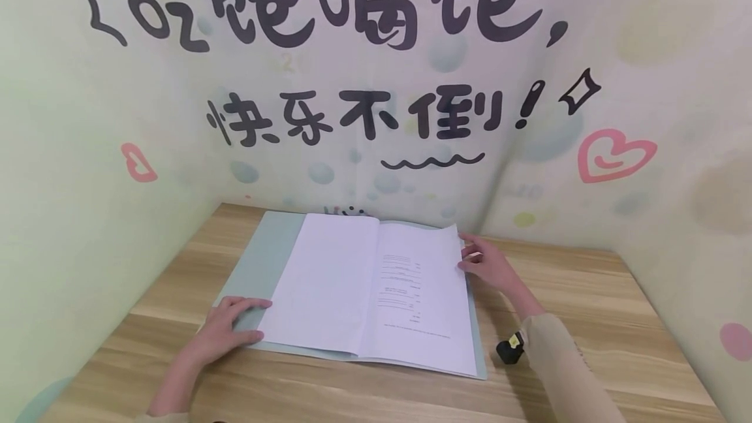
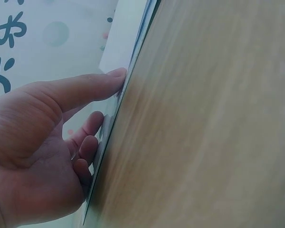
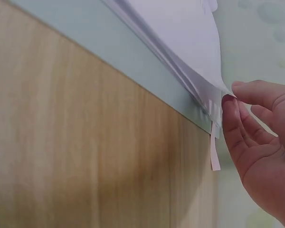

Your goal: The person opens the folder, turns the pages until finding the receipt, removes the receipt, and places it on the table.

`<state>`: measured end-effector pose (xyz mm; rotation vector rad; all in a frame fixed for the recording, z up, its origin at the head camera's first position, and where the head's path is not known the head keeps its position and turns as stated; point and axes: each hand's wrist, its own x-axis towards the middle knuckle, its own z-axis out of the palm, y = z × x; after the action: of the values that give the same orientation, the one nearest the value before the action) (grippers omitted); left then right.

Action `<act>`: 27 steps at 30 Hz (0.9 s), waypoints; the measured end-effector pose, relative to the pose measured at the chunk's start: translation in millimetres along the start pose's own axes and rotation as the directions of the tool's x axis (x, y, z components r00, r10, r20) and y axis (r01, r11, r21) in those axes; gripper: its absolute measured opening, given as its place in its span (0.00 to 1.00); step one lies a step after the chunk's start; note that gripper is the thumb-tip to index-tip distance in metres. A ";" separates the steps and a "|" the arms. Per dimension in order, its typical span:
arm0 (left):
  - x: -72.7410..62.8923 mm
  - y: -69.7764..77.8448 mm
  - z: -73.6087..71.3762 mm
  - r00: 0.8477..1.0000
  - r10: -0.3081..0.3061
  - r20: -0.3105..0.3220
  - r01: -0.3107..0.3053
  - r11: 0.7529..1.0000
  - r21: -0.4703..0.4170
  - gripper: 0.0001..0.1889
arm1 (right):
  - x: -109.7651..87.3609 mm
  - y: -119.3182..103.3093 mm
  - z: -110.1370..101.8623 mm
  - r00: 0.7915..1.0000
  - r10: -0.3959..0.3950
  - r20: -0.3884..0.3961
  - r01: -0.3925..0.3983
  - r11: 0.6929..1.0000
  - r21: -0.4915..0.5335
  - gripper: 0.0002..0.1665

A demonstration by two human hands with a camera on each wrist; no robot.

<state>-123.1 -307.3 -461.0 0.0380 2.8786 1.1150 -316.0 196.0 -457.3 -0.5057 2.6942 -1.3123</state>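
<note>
An open folder with a pale blue-green cover (image 1: 258, 260) lies on the wooden table, white pages spread inside it. The left page (image 1: 329, 279) is blank, while the right page (image 1: 423, 299) carries printed lines. My left hand (image 1: 220, 331) rests on the folder's lower left part, its thumb and fingertips touching the cover and the page edge. At the upper right corner, my right hand (image 1: 490, 266) pinches a page corner between thumb and fingers. In the right wrist view that sheet (image 3: 199, 71) is lifted off the stack, and a thin pale strip (image 3: 214, 152) sticks out below the corner.
A small black object with a yellow label (image 1: 510, 348) is by the right sleeve, seemingly worn at the wrist. Behind the wooden table (image 1: 587, 318) stands a wall (image 1: 364, 181) with large black characters and pink hearts.
</note>
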 end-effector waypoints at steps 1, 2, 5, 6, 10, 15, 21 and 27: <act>0.0 -0.2 0.0 1.000 -0.001 0.001 0.001 1.000 -0.001 0.26 | -0.2 -1.3 -0.1 1.000 -0.004 0.009 0.004 1.000 0.003 0.40; 0.0 -0.3 0.1 1.000 -0.001 0.003 0.001 1.000 -0.001 0.26 | -0.5 -2.4 -0.2 1.000 -0.001 0.013 0.001 1.000 0.004 0.40; 0.9 -0.5 0.1 1.000 0.000 0.006 0.000 1.000 0.005 0.26 | -0.3 -4.9 -1.0 1.000 0.000 0.015 0.000 1.000 -0.010 0.40; 1.2 -0.4 0.1 1.000 0.001 0.005 -0.001 1.000 0.007 0.26 | 0.2 -5.5 -1.4 1.000 0.000 0.011 0.001 1.000 -0.016 0.40; 3.2 0.0 -0.6 1.000 0.017 -0.004 -0.017 1.000 0.017 0.26 | 2.0 -9.7 -5.1 0.999 -0.041 0.008 0.041 0.999 -0.019 0.39; 2.3 0.4 -1.1 1.000 0.006 0.001 -0.006 1.000 0.023 0.26 | 6.3 -15.2 -10.3 0.996 -0.087 0.026 0.088 0.996 -0.035 0.36; 1.2 -0.6 -0.9 1.000 0.005 -0.003 -0.005 1.000 0.023 0.26 | 10.2 -23.3 -16.5 0.993 -0.104 0.049 0.109 0.989 -0.105 0.25; 0.6 -2.0 0.2 1.000 -0.003 -0.001 0.003 1.000 0.027 0.26 | 12.5 -33.2 -30.4 0.988 -0.146 0.055 0.154 0.973 -0.173 0.23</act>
<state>-123.7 -308.6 -462.5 0.0345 2.8936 1.0762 -326.5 195.4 -411.8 -0.7606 2.7999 -1.0840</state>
